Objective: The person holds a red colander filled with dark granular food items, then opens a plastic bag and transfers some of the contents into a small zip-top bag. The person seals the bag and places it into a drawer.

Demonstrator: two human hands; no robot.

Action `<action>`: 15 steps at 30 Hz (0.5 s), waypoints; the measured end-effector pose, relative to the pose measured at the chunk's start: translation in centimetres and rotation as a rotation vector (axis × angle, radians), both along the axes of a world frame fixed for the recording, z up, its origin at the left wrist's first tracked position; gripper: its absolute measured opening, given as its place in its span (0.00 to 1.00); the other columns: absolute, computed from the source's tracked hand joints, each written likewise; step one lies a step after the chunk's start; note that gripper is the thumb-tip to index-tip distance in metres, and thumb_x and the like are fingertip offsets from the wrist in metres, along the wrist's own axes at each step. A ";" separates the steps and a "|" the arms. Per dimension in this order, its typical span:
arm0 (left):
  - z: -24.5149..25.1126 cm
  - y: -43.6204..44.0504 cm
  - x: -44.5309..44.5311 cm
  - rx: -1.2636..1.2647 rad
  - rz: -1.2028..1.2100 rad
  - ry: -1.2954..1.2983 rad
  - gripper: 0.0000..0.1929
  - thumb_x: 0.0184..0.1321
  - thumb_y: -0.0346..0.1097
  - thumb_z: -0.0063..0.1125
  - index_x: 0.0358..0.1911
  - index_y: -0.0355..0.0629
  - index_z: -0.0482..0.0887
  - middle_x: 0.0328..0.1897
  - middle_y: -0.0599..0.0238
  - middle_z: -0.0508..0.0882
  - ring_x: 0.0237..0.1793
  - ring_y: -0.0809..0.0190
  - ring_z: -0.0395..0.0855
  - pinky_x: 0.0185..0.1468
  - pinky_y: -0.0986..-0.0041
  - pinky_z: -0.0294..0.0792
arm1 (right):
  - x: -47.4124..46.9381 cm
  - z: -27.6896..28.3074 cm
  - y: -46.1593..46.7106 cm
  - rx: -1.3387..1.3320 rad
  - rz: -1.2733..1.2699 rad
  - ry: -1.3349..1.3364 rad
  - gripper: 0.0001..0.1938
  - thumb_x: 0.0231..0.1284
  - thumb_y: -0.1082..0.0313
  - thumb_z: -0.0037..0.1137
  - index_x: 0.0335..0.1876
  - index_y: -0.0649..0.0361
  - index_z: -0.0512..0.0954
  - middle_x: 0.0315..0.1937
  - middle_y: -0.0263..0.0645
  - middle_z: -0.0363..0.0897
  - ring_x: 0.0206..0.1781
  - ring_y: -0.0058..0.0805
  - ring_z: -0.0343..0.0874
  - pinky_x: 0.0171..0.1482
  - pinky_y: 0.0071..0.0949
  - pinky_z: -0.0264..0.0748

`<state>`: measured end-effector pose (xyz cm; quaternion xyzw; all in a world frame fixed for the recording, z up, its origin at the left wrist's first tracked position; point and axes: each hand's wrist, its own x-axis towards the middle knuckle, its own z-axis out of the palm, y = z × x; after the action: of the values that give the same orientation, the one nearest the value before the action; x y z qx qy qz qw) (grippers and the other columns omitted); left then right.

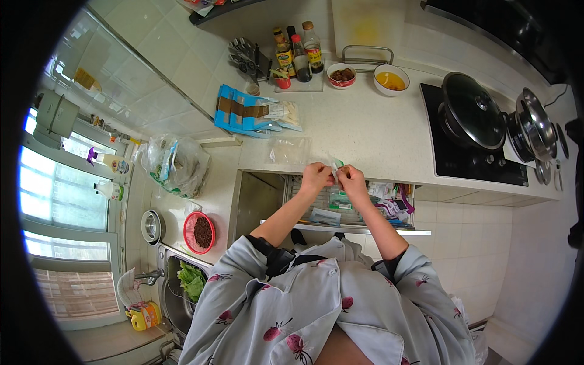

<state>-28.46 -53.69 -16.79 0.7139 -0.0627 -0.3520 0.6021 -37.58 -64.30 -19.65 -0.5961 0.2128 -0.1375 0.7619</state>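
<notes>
Both hands meet above the front edge of the pale countertop [365, 132]. Between their fingertips is a small clear plastic packet [336, 162] with green print. My left hand [317, 178] pinches its left side, and my right hand [352, 180] grips the right. The fingers cover much of the packet. Just beyond my left hand, a flat clear plastic bag [288, 151] lies on the counter. Below my forearms a pulled-out drawer [365, 229] contains several packets, among them a purple-and-white package [393, 207] on the right.
Blue food bags [246, 112] lie at back left, near sauce bottles [301, 57]. Two bowls, one with yellow liquid [391, 81], stand along the wall. A lidded pan [474, 112] rests on the cooktop [483, 171]. Left are a red basket [199, 232] and a sink [175, 303] with leafy greens.
</notes>
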 end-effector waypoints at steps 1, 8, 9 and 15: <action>0.0 -0.1 -0.1 0.017 -0.011 -0.013 0.10 0.61 0.32 0.56 0.31 0.29 0.79 0.29 0.59 0.82 0.28 0.64 0.83 0.33 0.75 0.79 | 0.1 -0.2 0.1 -0.143 -0.040 0.015 0.07 0.61 0.70 0.51 0.29 0.64 0.72 0.18 0.31 0.71 0.20 0.17 0.67 0.23 0.21 0.63; -1.0 0.2 0.2 -0.012 -0.097 -0.113 0.09 0.58 0.30 0.57 0.26 0.31 0.78 0.24 0.61 0.80 0.27 0.65 0.83 0.30 0.75 0.78 | 0.5 -1.4 0.2 -0.179 -0.119 0.058 0.08 0.58 0.70 0.53 0.28 0.67 0.72 0.18 0.34 0.73 0.21 0.17 0.69 0.25 0.24 0.67; -1.1 0.3 0.2 -0.029 -0.101 -0.105 0.08 0.58 0.29 0.57 0.26 0.31 0.77 0.24 0.62 0.79 0.27 0.65 0.82 0.30 0.75 0.78 | 0.5 -1.4 0.3 -0.216 -0.129 0.058 0.08 0.57 0.70 0.52 0.28 0.67 0.72 0.18 0.34 0.73 0.21 0.17 0.69 0.24 0.23 0.67; -0.7 0.2 0.1 0.052 -0.066 -0.143 0.08 0.54 0.25 0.53 0.19 0.32 0.73 0.21 0.60 0.78 0.23 0.62 0.82 0.25 0.74 0.76 | 0.2 -0.8 0.9 -0.056 -0.166 0.053 0.06 0.58 0.74 0.48 0.26 0.62 0.71 0.18 0.30 0.70 0.19 0.14 0.64 0.20 0.19 0.61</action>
<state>-28.34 -53.50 -17.54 0.7503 -0.1201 -0.3213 0.5652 -37.36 -63.35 -20.47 -0.6009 0.2777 -0.1905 0.7250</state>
